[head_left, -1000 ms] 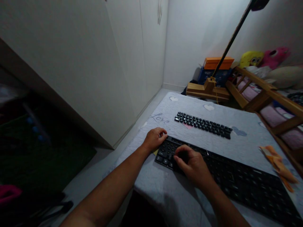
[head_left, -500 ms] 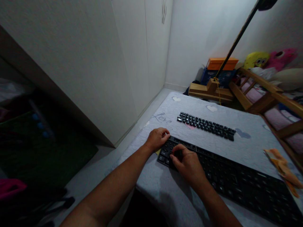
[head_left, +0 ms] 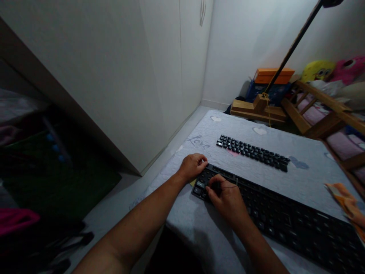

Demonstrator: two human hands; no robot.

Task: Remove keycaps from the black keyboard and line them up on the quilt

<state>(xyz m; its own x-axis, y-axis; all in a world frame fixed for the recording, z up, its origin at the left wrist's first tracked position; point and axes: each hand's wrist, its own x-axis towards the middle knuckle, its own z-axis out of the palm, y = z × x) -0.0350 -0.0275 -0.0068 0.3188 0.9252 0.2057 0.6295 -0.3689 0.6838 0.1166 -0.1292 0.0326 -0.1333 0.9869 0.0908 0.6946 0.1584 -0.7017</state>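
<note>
A black keyboard lies slantwise on the cloth-covered surface, with bare key slots in part of it. My left hand is closed at its far left corner, thumb and fingers curled against the edge. Over the left-hand keys is my right hand, its thumb and index finger bent together in a pinch. A thin dark wire-like piece shows by these fingers; the fingertips' grip is partly hidden. Beyond the keyboard, loose black keycaps are laid out in rows.
The grey-white cloth has hearts and lettering. An orange cloth lies at the keyboard's right end. A tall white cupboard stands on the left. At the back are a wooden stand with a pole and a wooden bed rail.
The view has shifted slightly, so the scene sits a little further right. Both hands keep nearly the same places on the keyboard.
</note>
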